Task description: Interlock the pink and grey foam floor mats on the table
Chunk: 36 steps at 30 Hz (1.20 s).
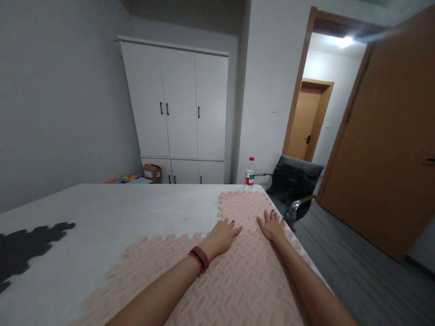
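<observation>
Both hands are flat on the pink foam mats (238, 276), palms down, fingers spread and not gripping anything; the left hand (222, 235) sits just on the near side of the seam where two tiles interlock, and the right hand (271, 225) is a little to the right of it and slightly farther out, pressing on the far tile (243, 206). There's a red and black wristband (200, 258) on the left wrist; both forearms come in from the near edge.

The mats are those jigsaw-edge tiles with a herringbone texture; they cover the near right part of the white table (112, 213), with the far tile sticking out toward the far right corner. Over on the left side of the table there's a dark piece with the same toothed edge (27, 242), probably another mat tile, but it's at the edge of view so I can't say for sure.

A water bottle with a red cap (249, 173) stands at the far edge of the table, just beyond the far tile; a black office chair (294, 183) sits right of the table; a white wardrobe (178, 108) is against the far wall with a cardboard box (152, 172) and some colourful stuff (124, 179) on the floor near it; a brown door (387, 136) stands open on the right.
</observation>
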Each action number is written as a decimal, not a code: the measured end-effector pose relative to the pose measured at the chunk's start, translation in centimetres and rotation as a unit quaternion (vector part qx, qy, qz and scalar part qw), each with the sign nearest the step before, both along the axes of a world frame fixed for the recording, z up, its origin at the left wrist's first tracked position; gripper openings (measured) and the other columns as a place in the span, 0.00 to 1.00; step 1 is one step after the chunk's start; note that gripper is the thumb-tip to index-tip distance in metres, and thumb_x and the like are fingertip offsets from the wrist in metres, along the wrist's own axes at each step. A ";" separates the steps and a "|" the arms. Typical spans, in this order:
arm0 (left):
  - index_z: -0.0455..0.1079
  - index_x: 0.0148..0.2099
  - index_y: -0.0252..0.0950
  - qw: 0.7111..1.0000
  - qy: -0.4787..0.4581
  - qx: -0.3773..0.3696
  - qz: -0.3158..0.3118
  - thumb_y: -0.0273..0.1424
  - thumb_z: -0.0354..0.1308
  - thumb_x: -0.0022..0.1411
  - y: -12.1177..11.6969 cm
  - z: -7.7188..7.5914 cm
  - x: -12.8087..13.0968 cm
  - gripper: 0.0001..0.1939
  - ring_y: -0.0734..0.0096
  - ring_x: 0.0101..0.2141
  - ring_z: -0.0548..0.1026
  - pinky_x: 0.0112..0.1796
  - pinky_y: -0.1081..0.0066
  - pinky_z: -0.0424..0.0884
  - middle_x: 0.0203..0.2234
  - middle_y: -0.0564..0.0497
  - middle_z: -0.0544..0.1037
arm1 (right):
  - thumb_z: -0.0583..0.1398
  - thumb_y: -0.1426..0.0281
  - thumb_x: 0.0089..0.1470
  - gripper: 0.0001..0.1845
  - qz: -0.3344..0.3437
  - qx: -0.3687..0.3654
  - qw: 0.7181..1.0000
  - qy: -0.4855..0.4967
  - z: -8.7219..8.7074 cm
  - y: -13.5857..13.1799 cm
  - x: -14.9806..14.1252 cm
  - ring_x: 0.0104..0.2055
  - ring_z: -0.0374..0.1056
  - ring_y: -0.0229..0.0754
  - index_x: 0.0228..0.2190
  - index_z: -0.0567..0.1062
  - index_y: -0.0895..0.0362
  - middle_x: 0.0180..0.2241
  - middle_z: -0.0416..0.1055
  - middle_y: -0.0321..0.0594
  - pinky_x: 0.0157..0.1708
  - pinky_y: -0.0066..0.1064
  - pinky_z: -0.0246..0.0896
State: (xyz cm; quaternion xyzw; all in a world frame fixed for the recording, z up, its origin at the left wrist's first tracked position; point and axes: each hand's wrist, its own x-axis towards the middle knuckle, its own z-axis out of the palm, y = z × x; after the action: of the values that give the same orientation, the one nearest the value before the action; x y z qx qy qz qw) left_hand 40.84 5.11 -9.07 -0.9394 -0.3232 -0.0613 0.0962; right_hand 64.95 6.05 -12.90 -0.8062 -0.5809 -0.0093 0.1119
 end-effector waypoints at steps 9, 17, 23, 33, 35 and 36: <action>0.52 0.61 0.42 1.000 -0.016 -0.013 0.020 0.34 0.37 0.64 -1.3 -0.6 0.4 0.24 0.50 0.49 0.65 0.45 0.52 0.60 0.52 0.36 0.64 | 0.40 0.40 0.48 0.47 0.067 -0.062 0.996 0.008 -0.3 -0.4 1.1 0.65 0.27 0.54 0.61 0.39 0.52 0.64 0.34 0.47 0.56 0.57 0.21; 0.54 0.60 0.45 0.999 -0.018 -0.027 0.024 0.40 0.39 0.64 -1.8 -0.1 -0.3 0.23 0.50 0.52 0.64 0.49 0.50 0.58 0.55 0.40 0.63 | 0.43 0.41 0.49 0.44 0.103 -0.039 0.992 -0.055 0.4 -1.3 0.2 0.64 0.31 0.58 0.60 0.49 0.53 0.64 0.38 0.51 0.55 0.60 0.27; 0.58 0.58 0.44 0.998 -0.044 -0.040 0.025 0.34 0.44 0.62 -5.8 1.2 -1.6 0.22 0.56 0.53 0.63 0.55 0.52 0.51 0.56 0.44 0.64 | 0.44 0.48 0.55 0.39 0.061 0.064 0.988 -0.131 1.1 -4.3 -2.8 0.63 0.37 0.59 0.57 0.56 0.63 0.62 0.43 0.59 0.56 0.58 0.26; 0.61 0.53 0.26 0.890 -0.097 -0.028 0.444 0.32 0.44 0.59 -9.8 5.2 -34.8 0.22 0.53 0.49 0.67 0.48 0.57 0.61 0.51 0.33 0.66 | 0.41 0.46 0.54 0.35 0.056 0.049 0.997 -0.037 -0.6 -4.3 -0.8 0.56 0.55 0.52 0.52 0.63 0.56 0.56 0.59 0.50 0.53 0.53 0.45; 0.66 0.43 0.24 0.819 -0.097 -0.025 0.565 0.33 0.48 0.55 -11.5 4.5 -41.8 0.18 0.44 0.41 0.71 0.40 0.49 0.63 0.41 0.30 0.72 | 0.41 0.49 0.55 0.33 0.063 0.051 0.996 -0.026 -0.9 -4.2 -0.8 0.57 0.54 0.51 0.53 0.62 0.56 0.56 0.58 0.50 0.53 0.53 0.44; 0.68 0.38 0.25 0.790 -0.104 -0.028 0.603 0.36 0.49 0.54 -12.3 4.0 -44.5 0.17 0.42 0.38 0.72 0.38 0.48 0.64 0.35 0.32 0.73 | 0.42 0.50 0.56 0.32 0.066 0.052 0.996 -0.021 -1.0 -4.2 -0.8 0.57 0.54 0.51 0.53 0.62 0.56 0.56 0.58 0.51 0.54 0.53 0.43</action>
State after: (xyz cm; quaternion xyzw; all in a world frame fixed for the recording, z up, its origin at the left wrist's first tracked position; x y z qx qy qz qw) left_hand -3.68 -7.20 -5.09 -0.5436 -0.8339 -0.0788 0.0531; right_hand 64.17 1.89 -13.88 -0.7586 -0.6340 -0.0494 0.1419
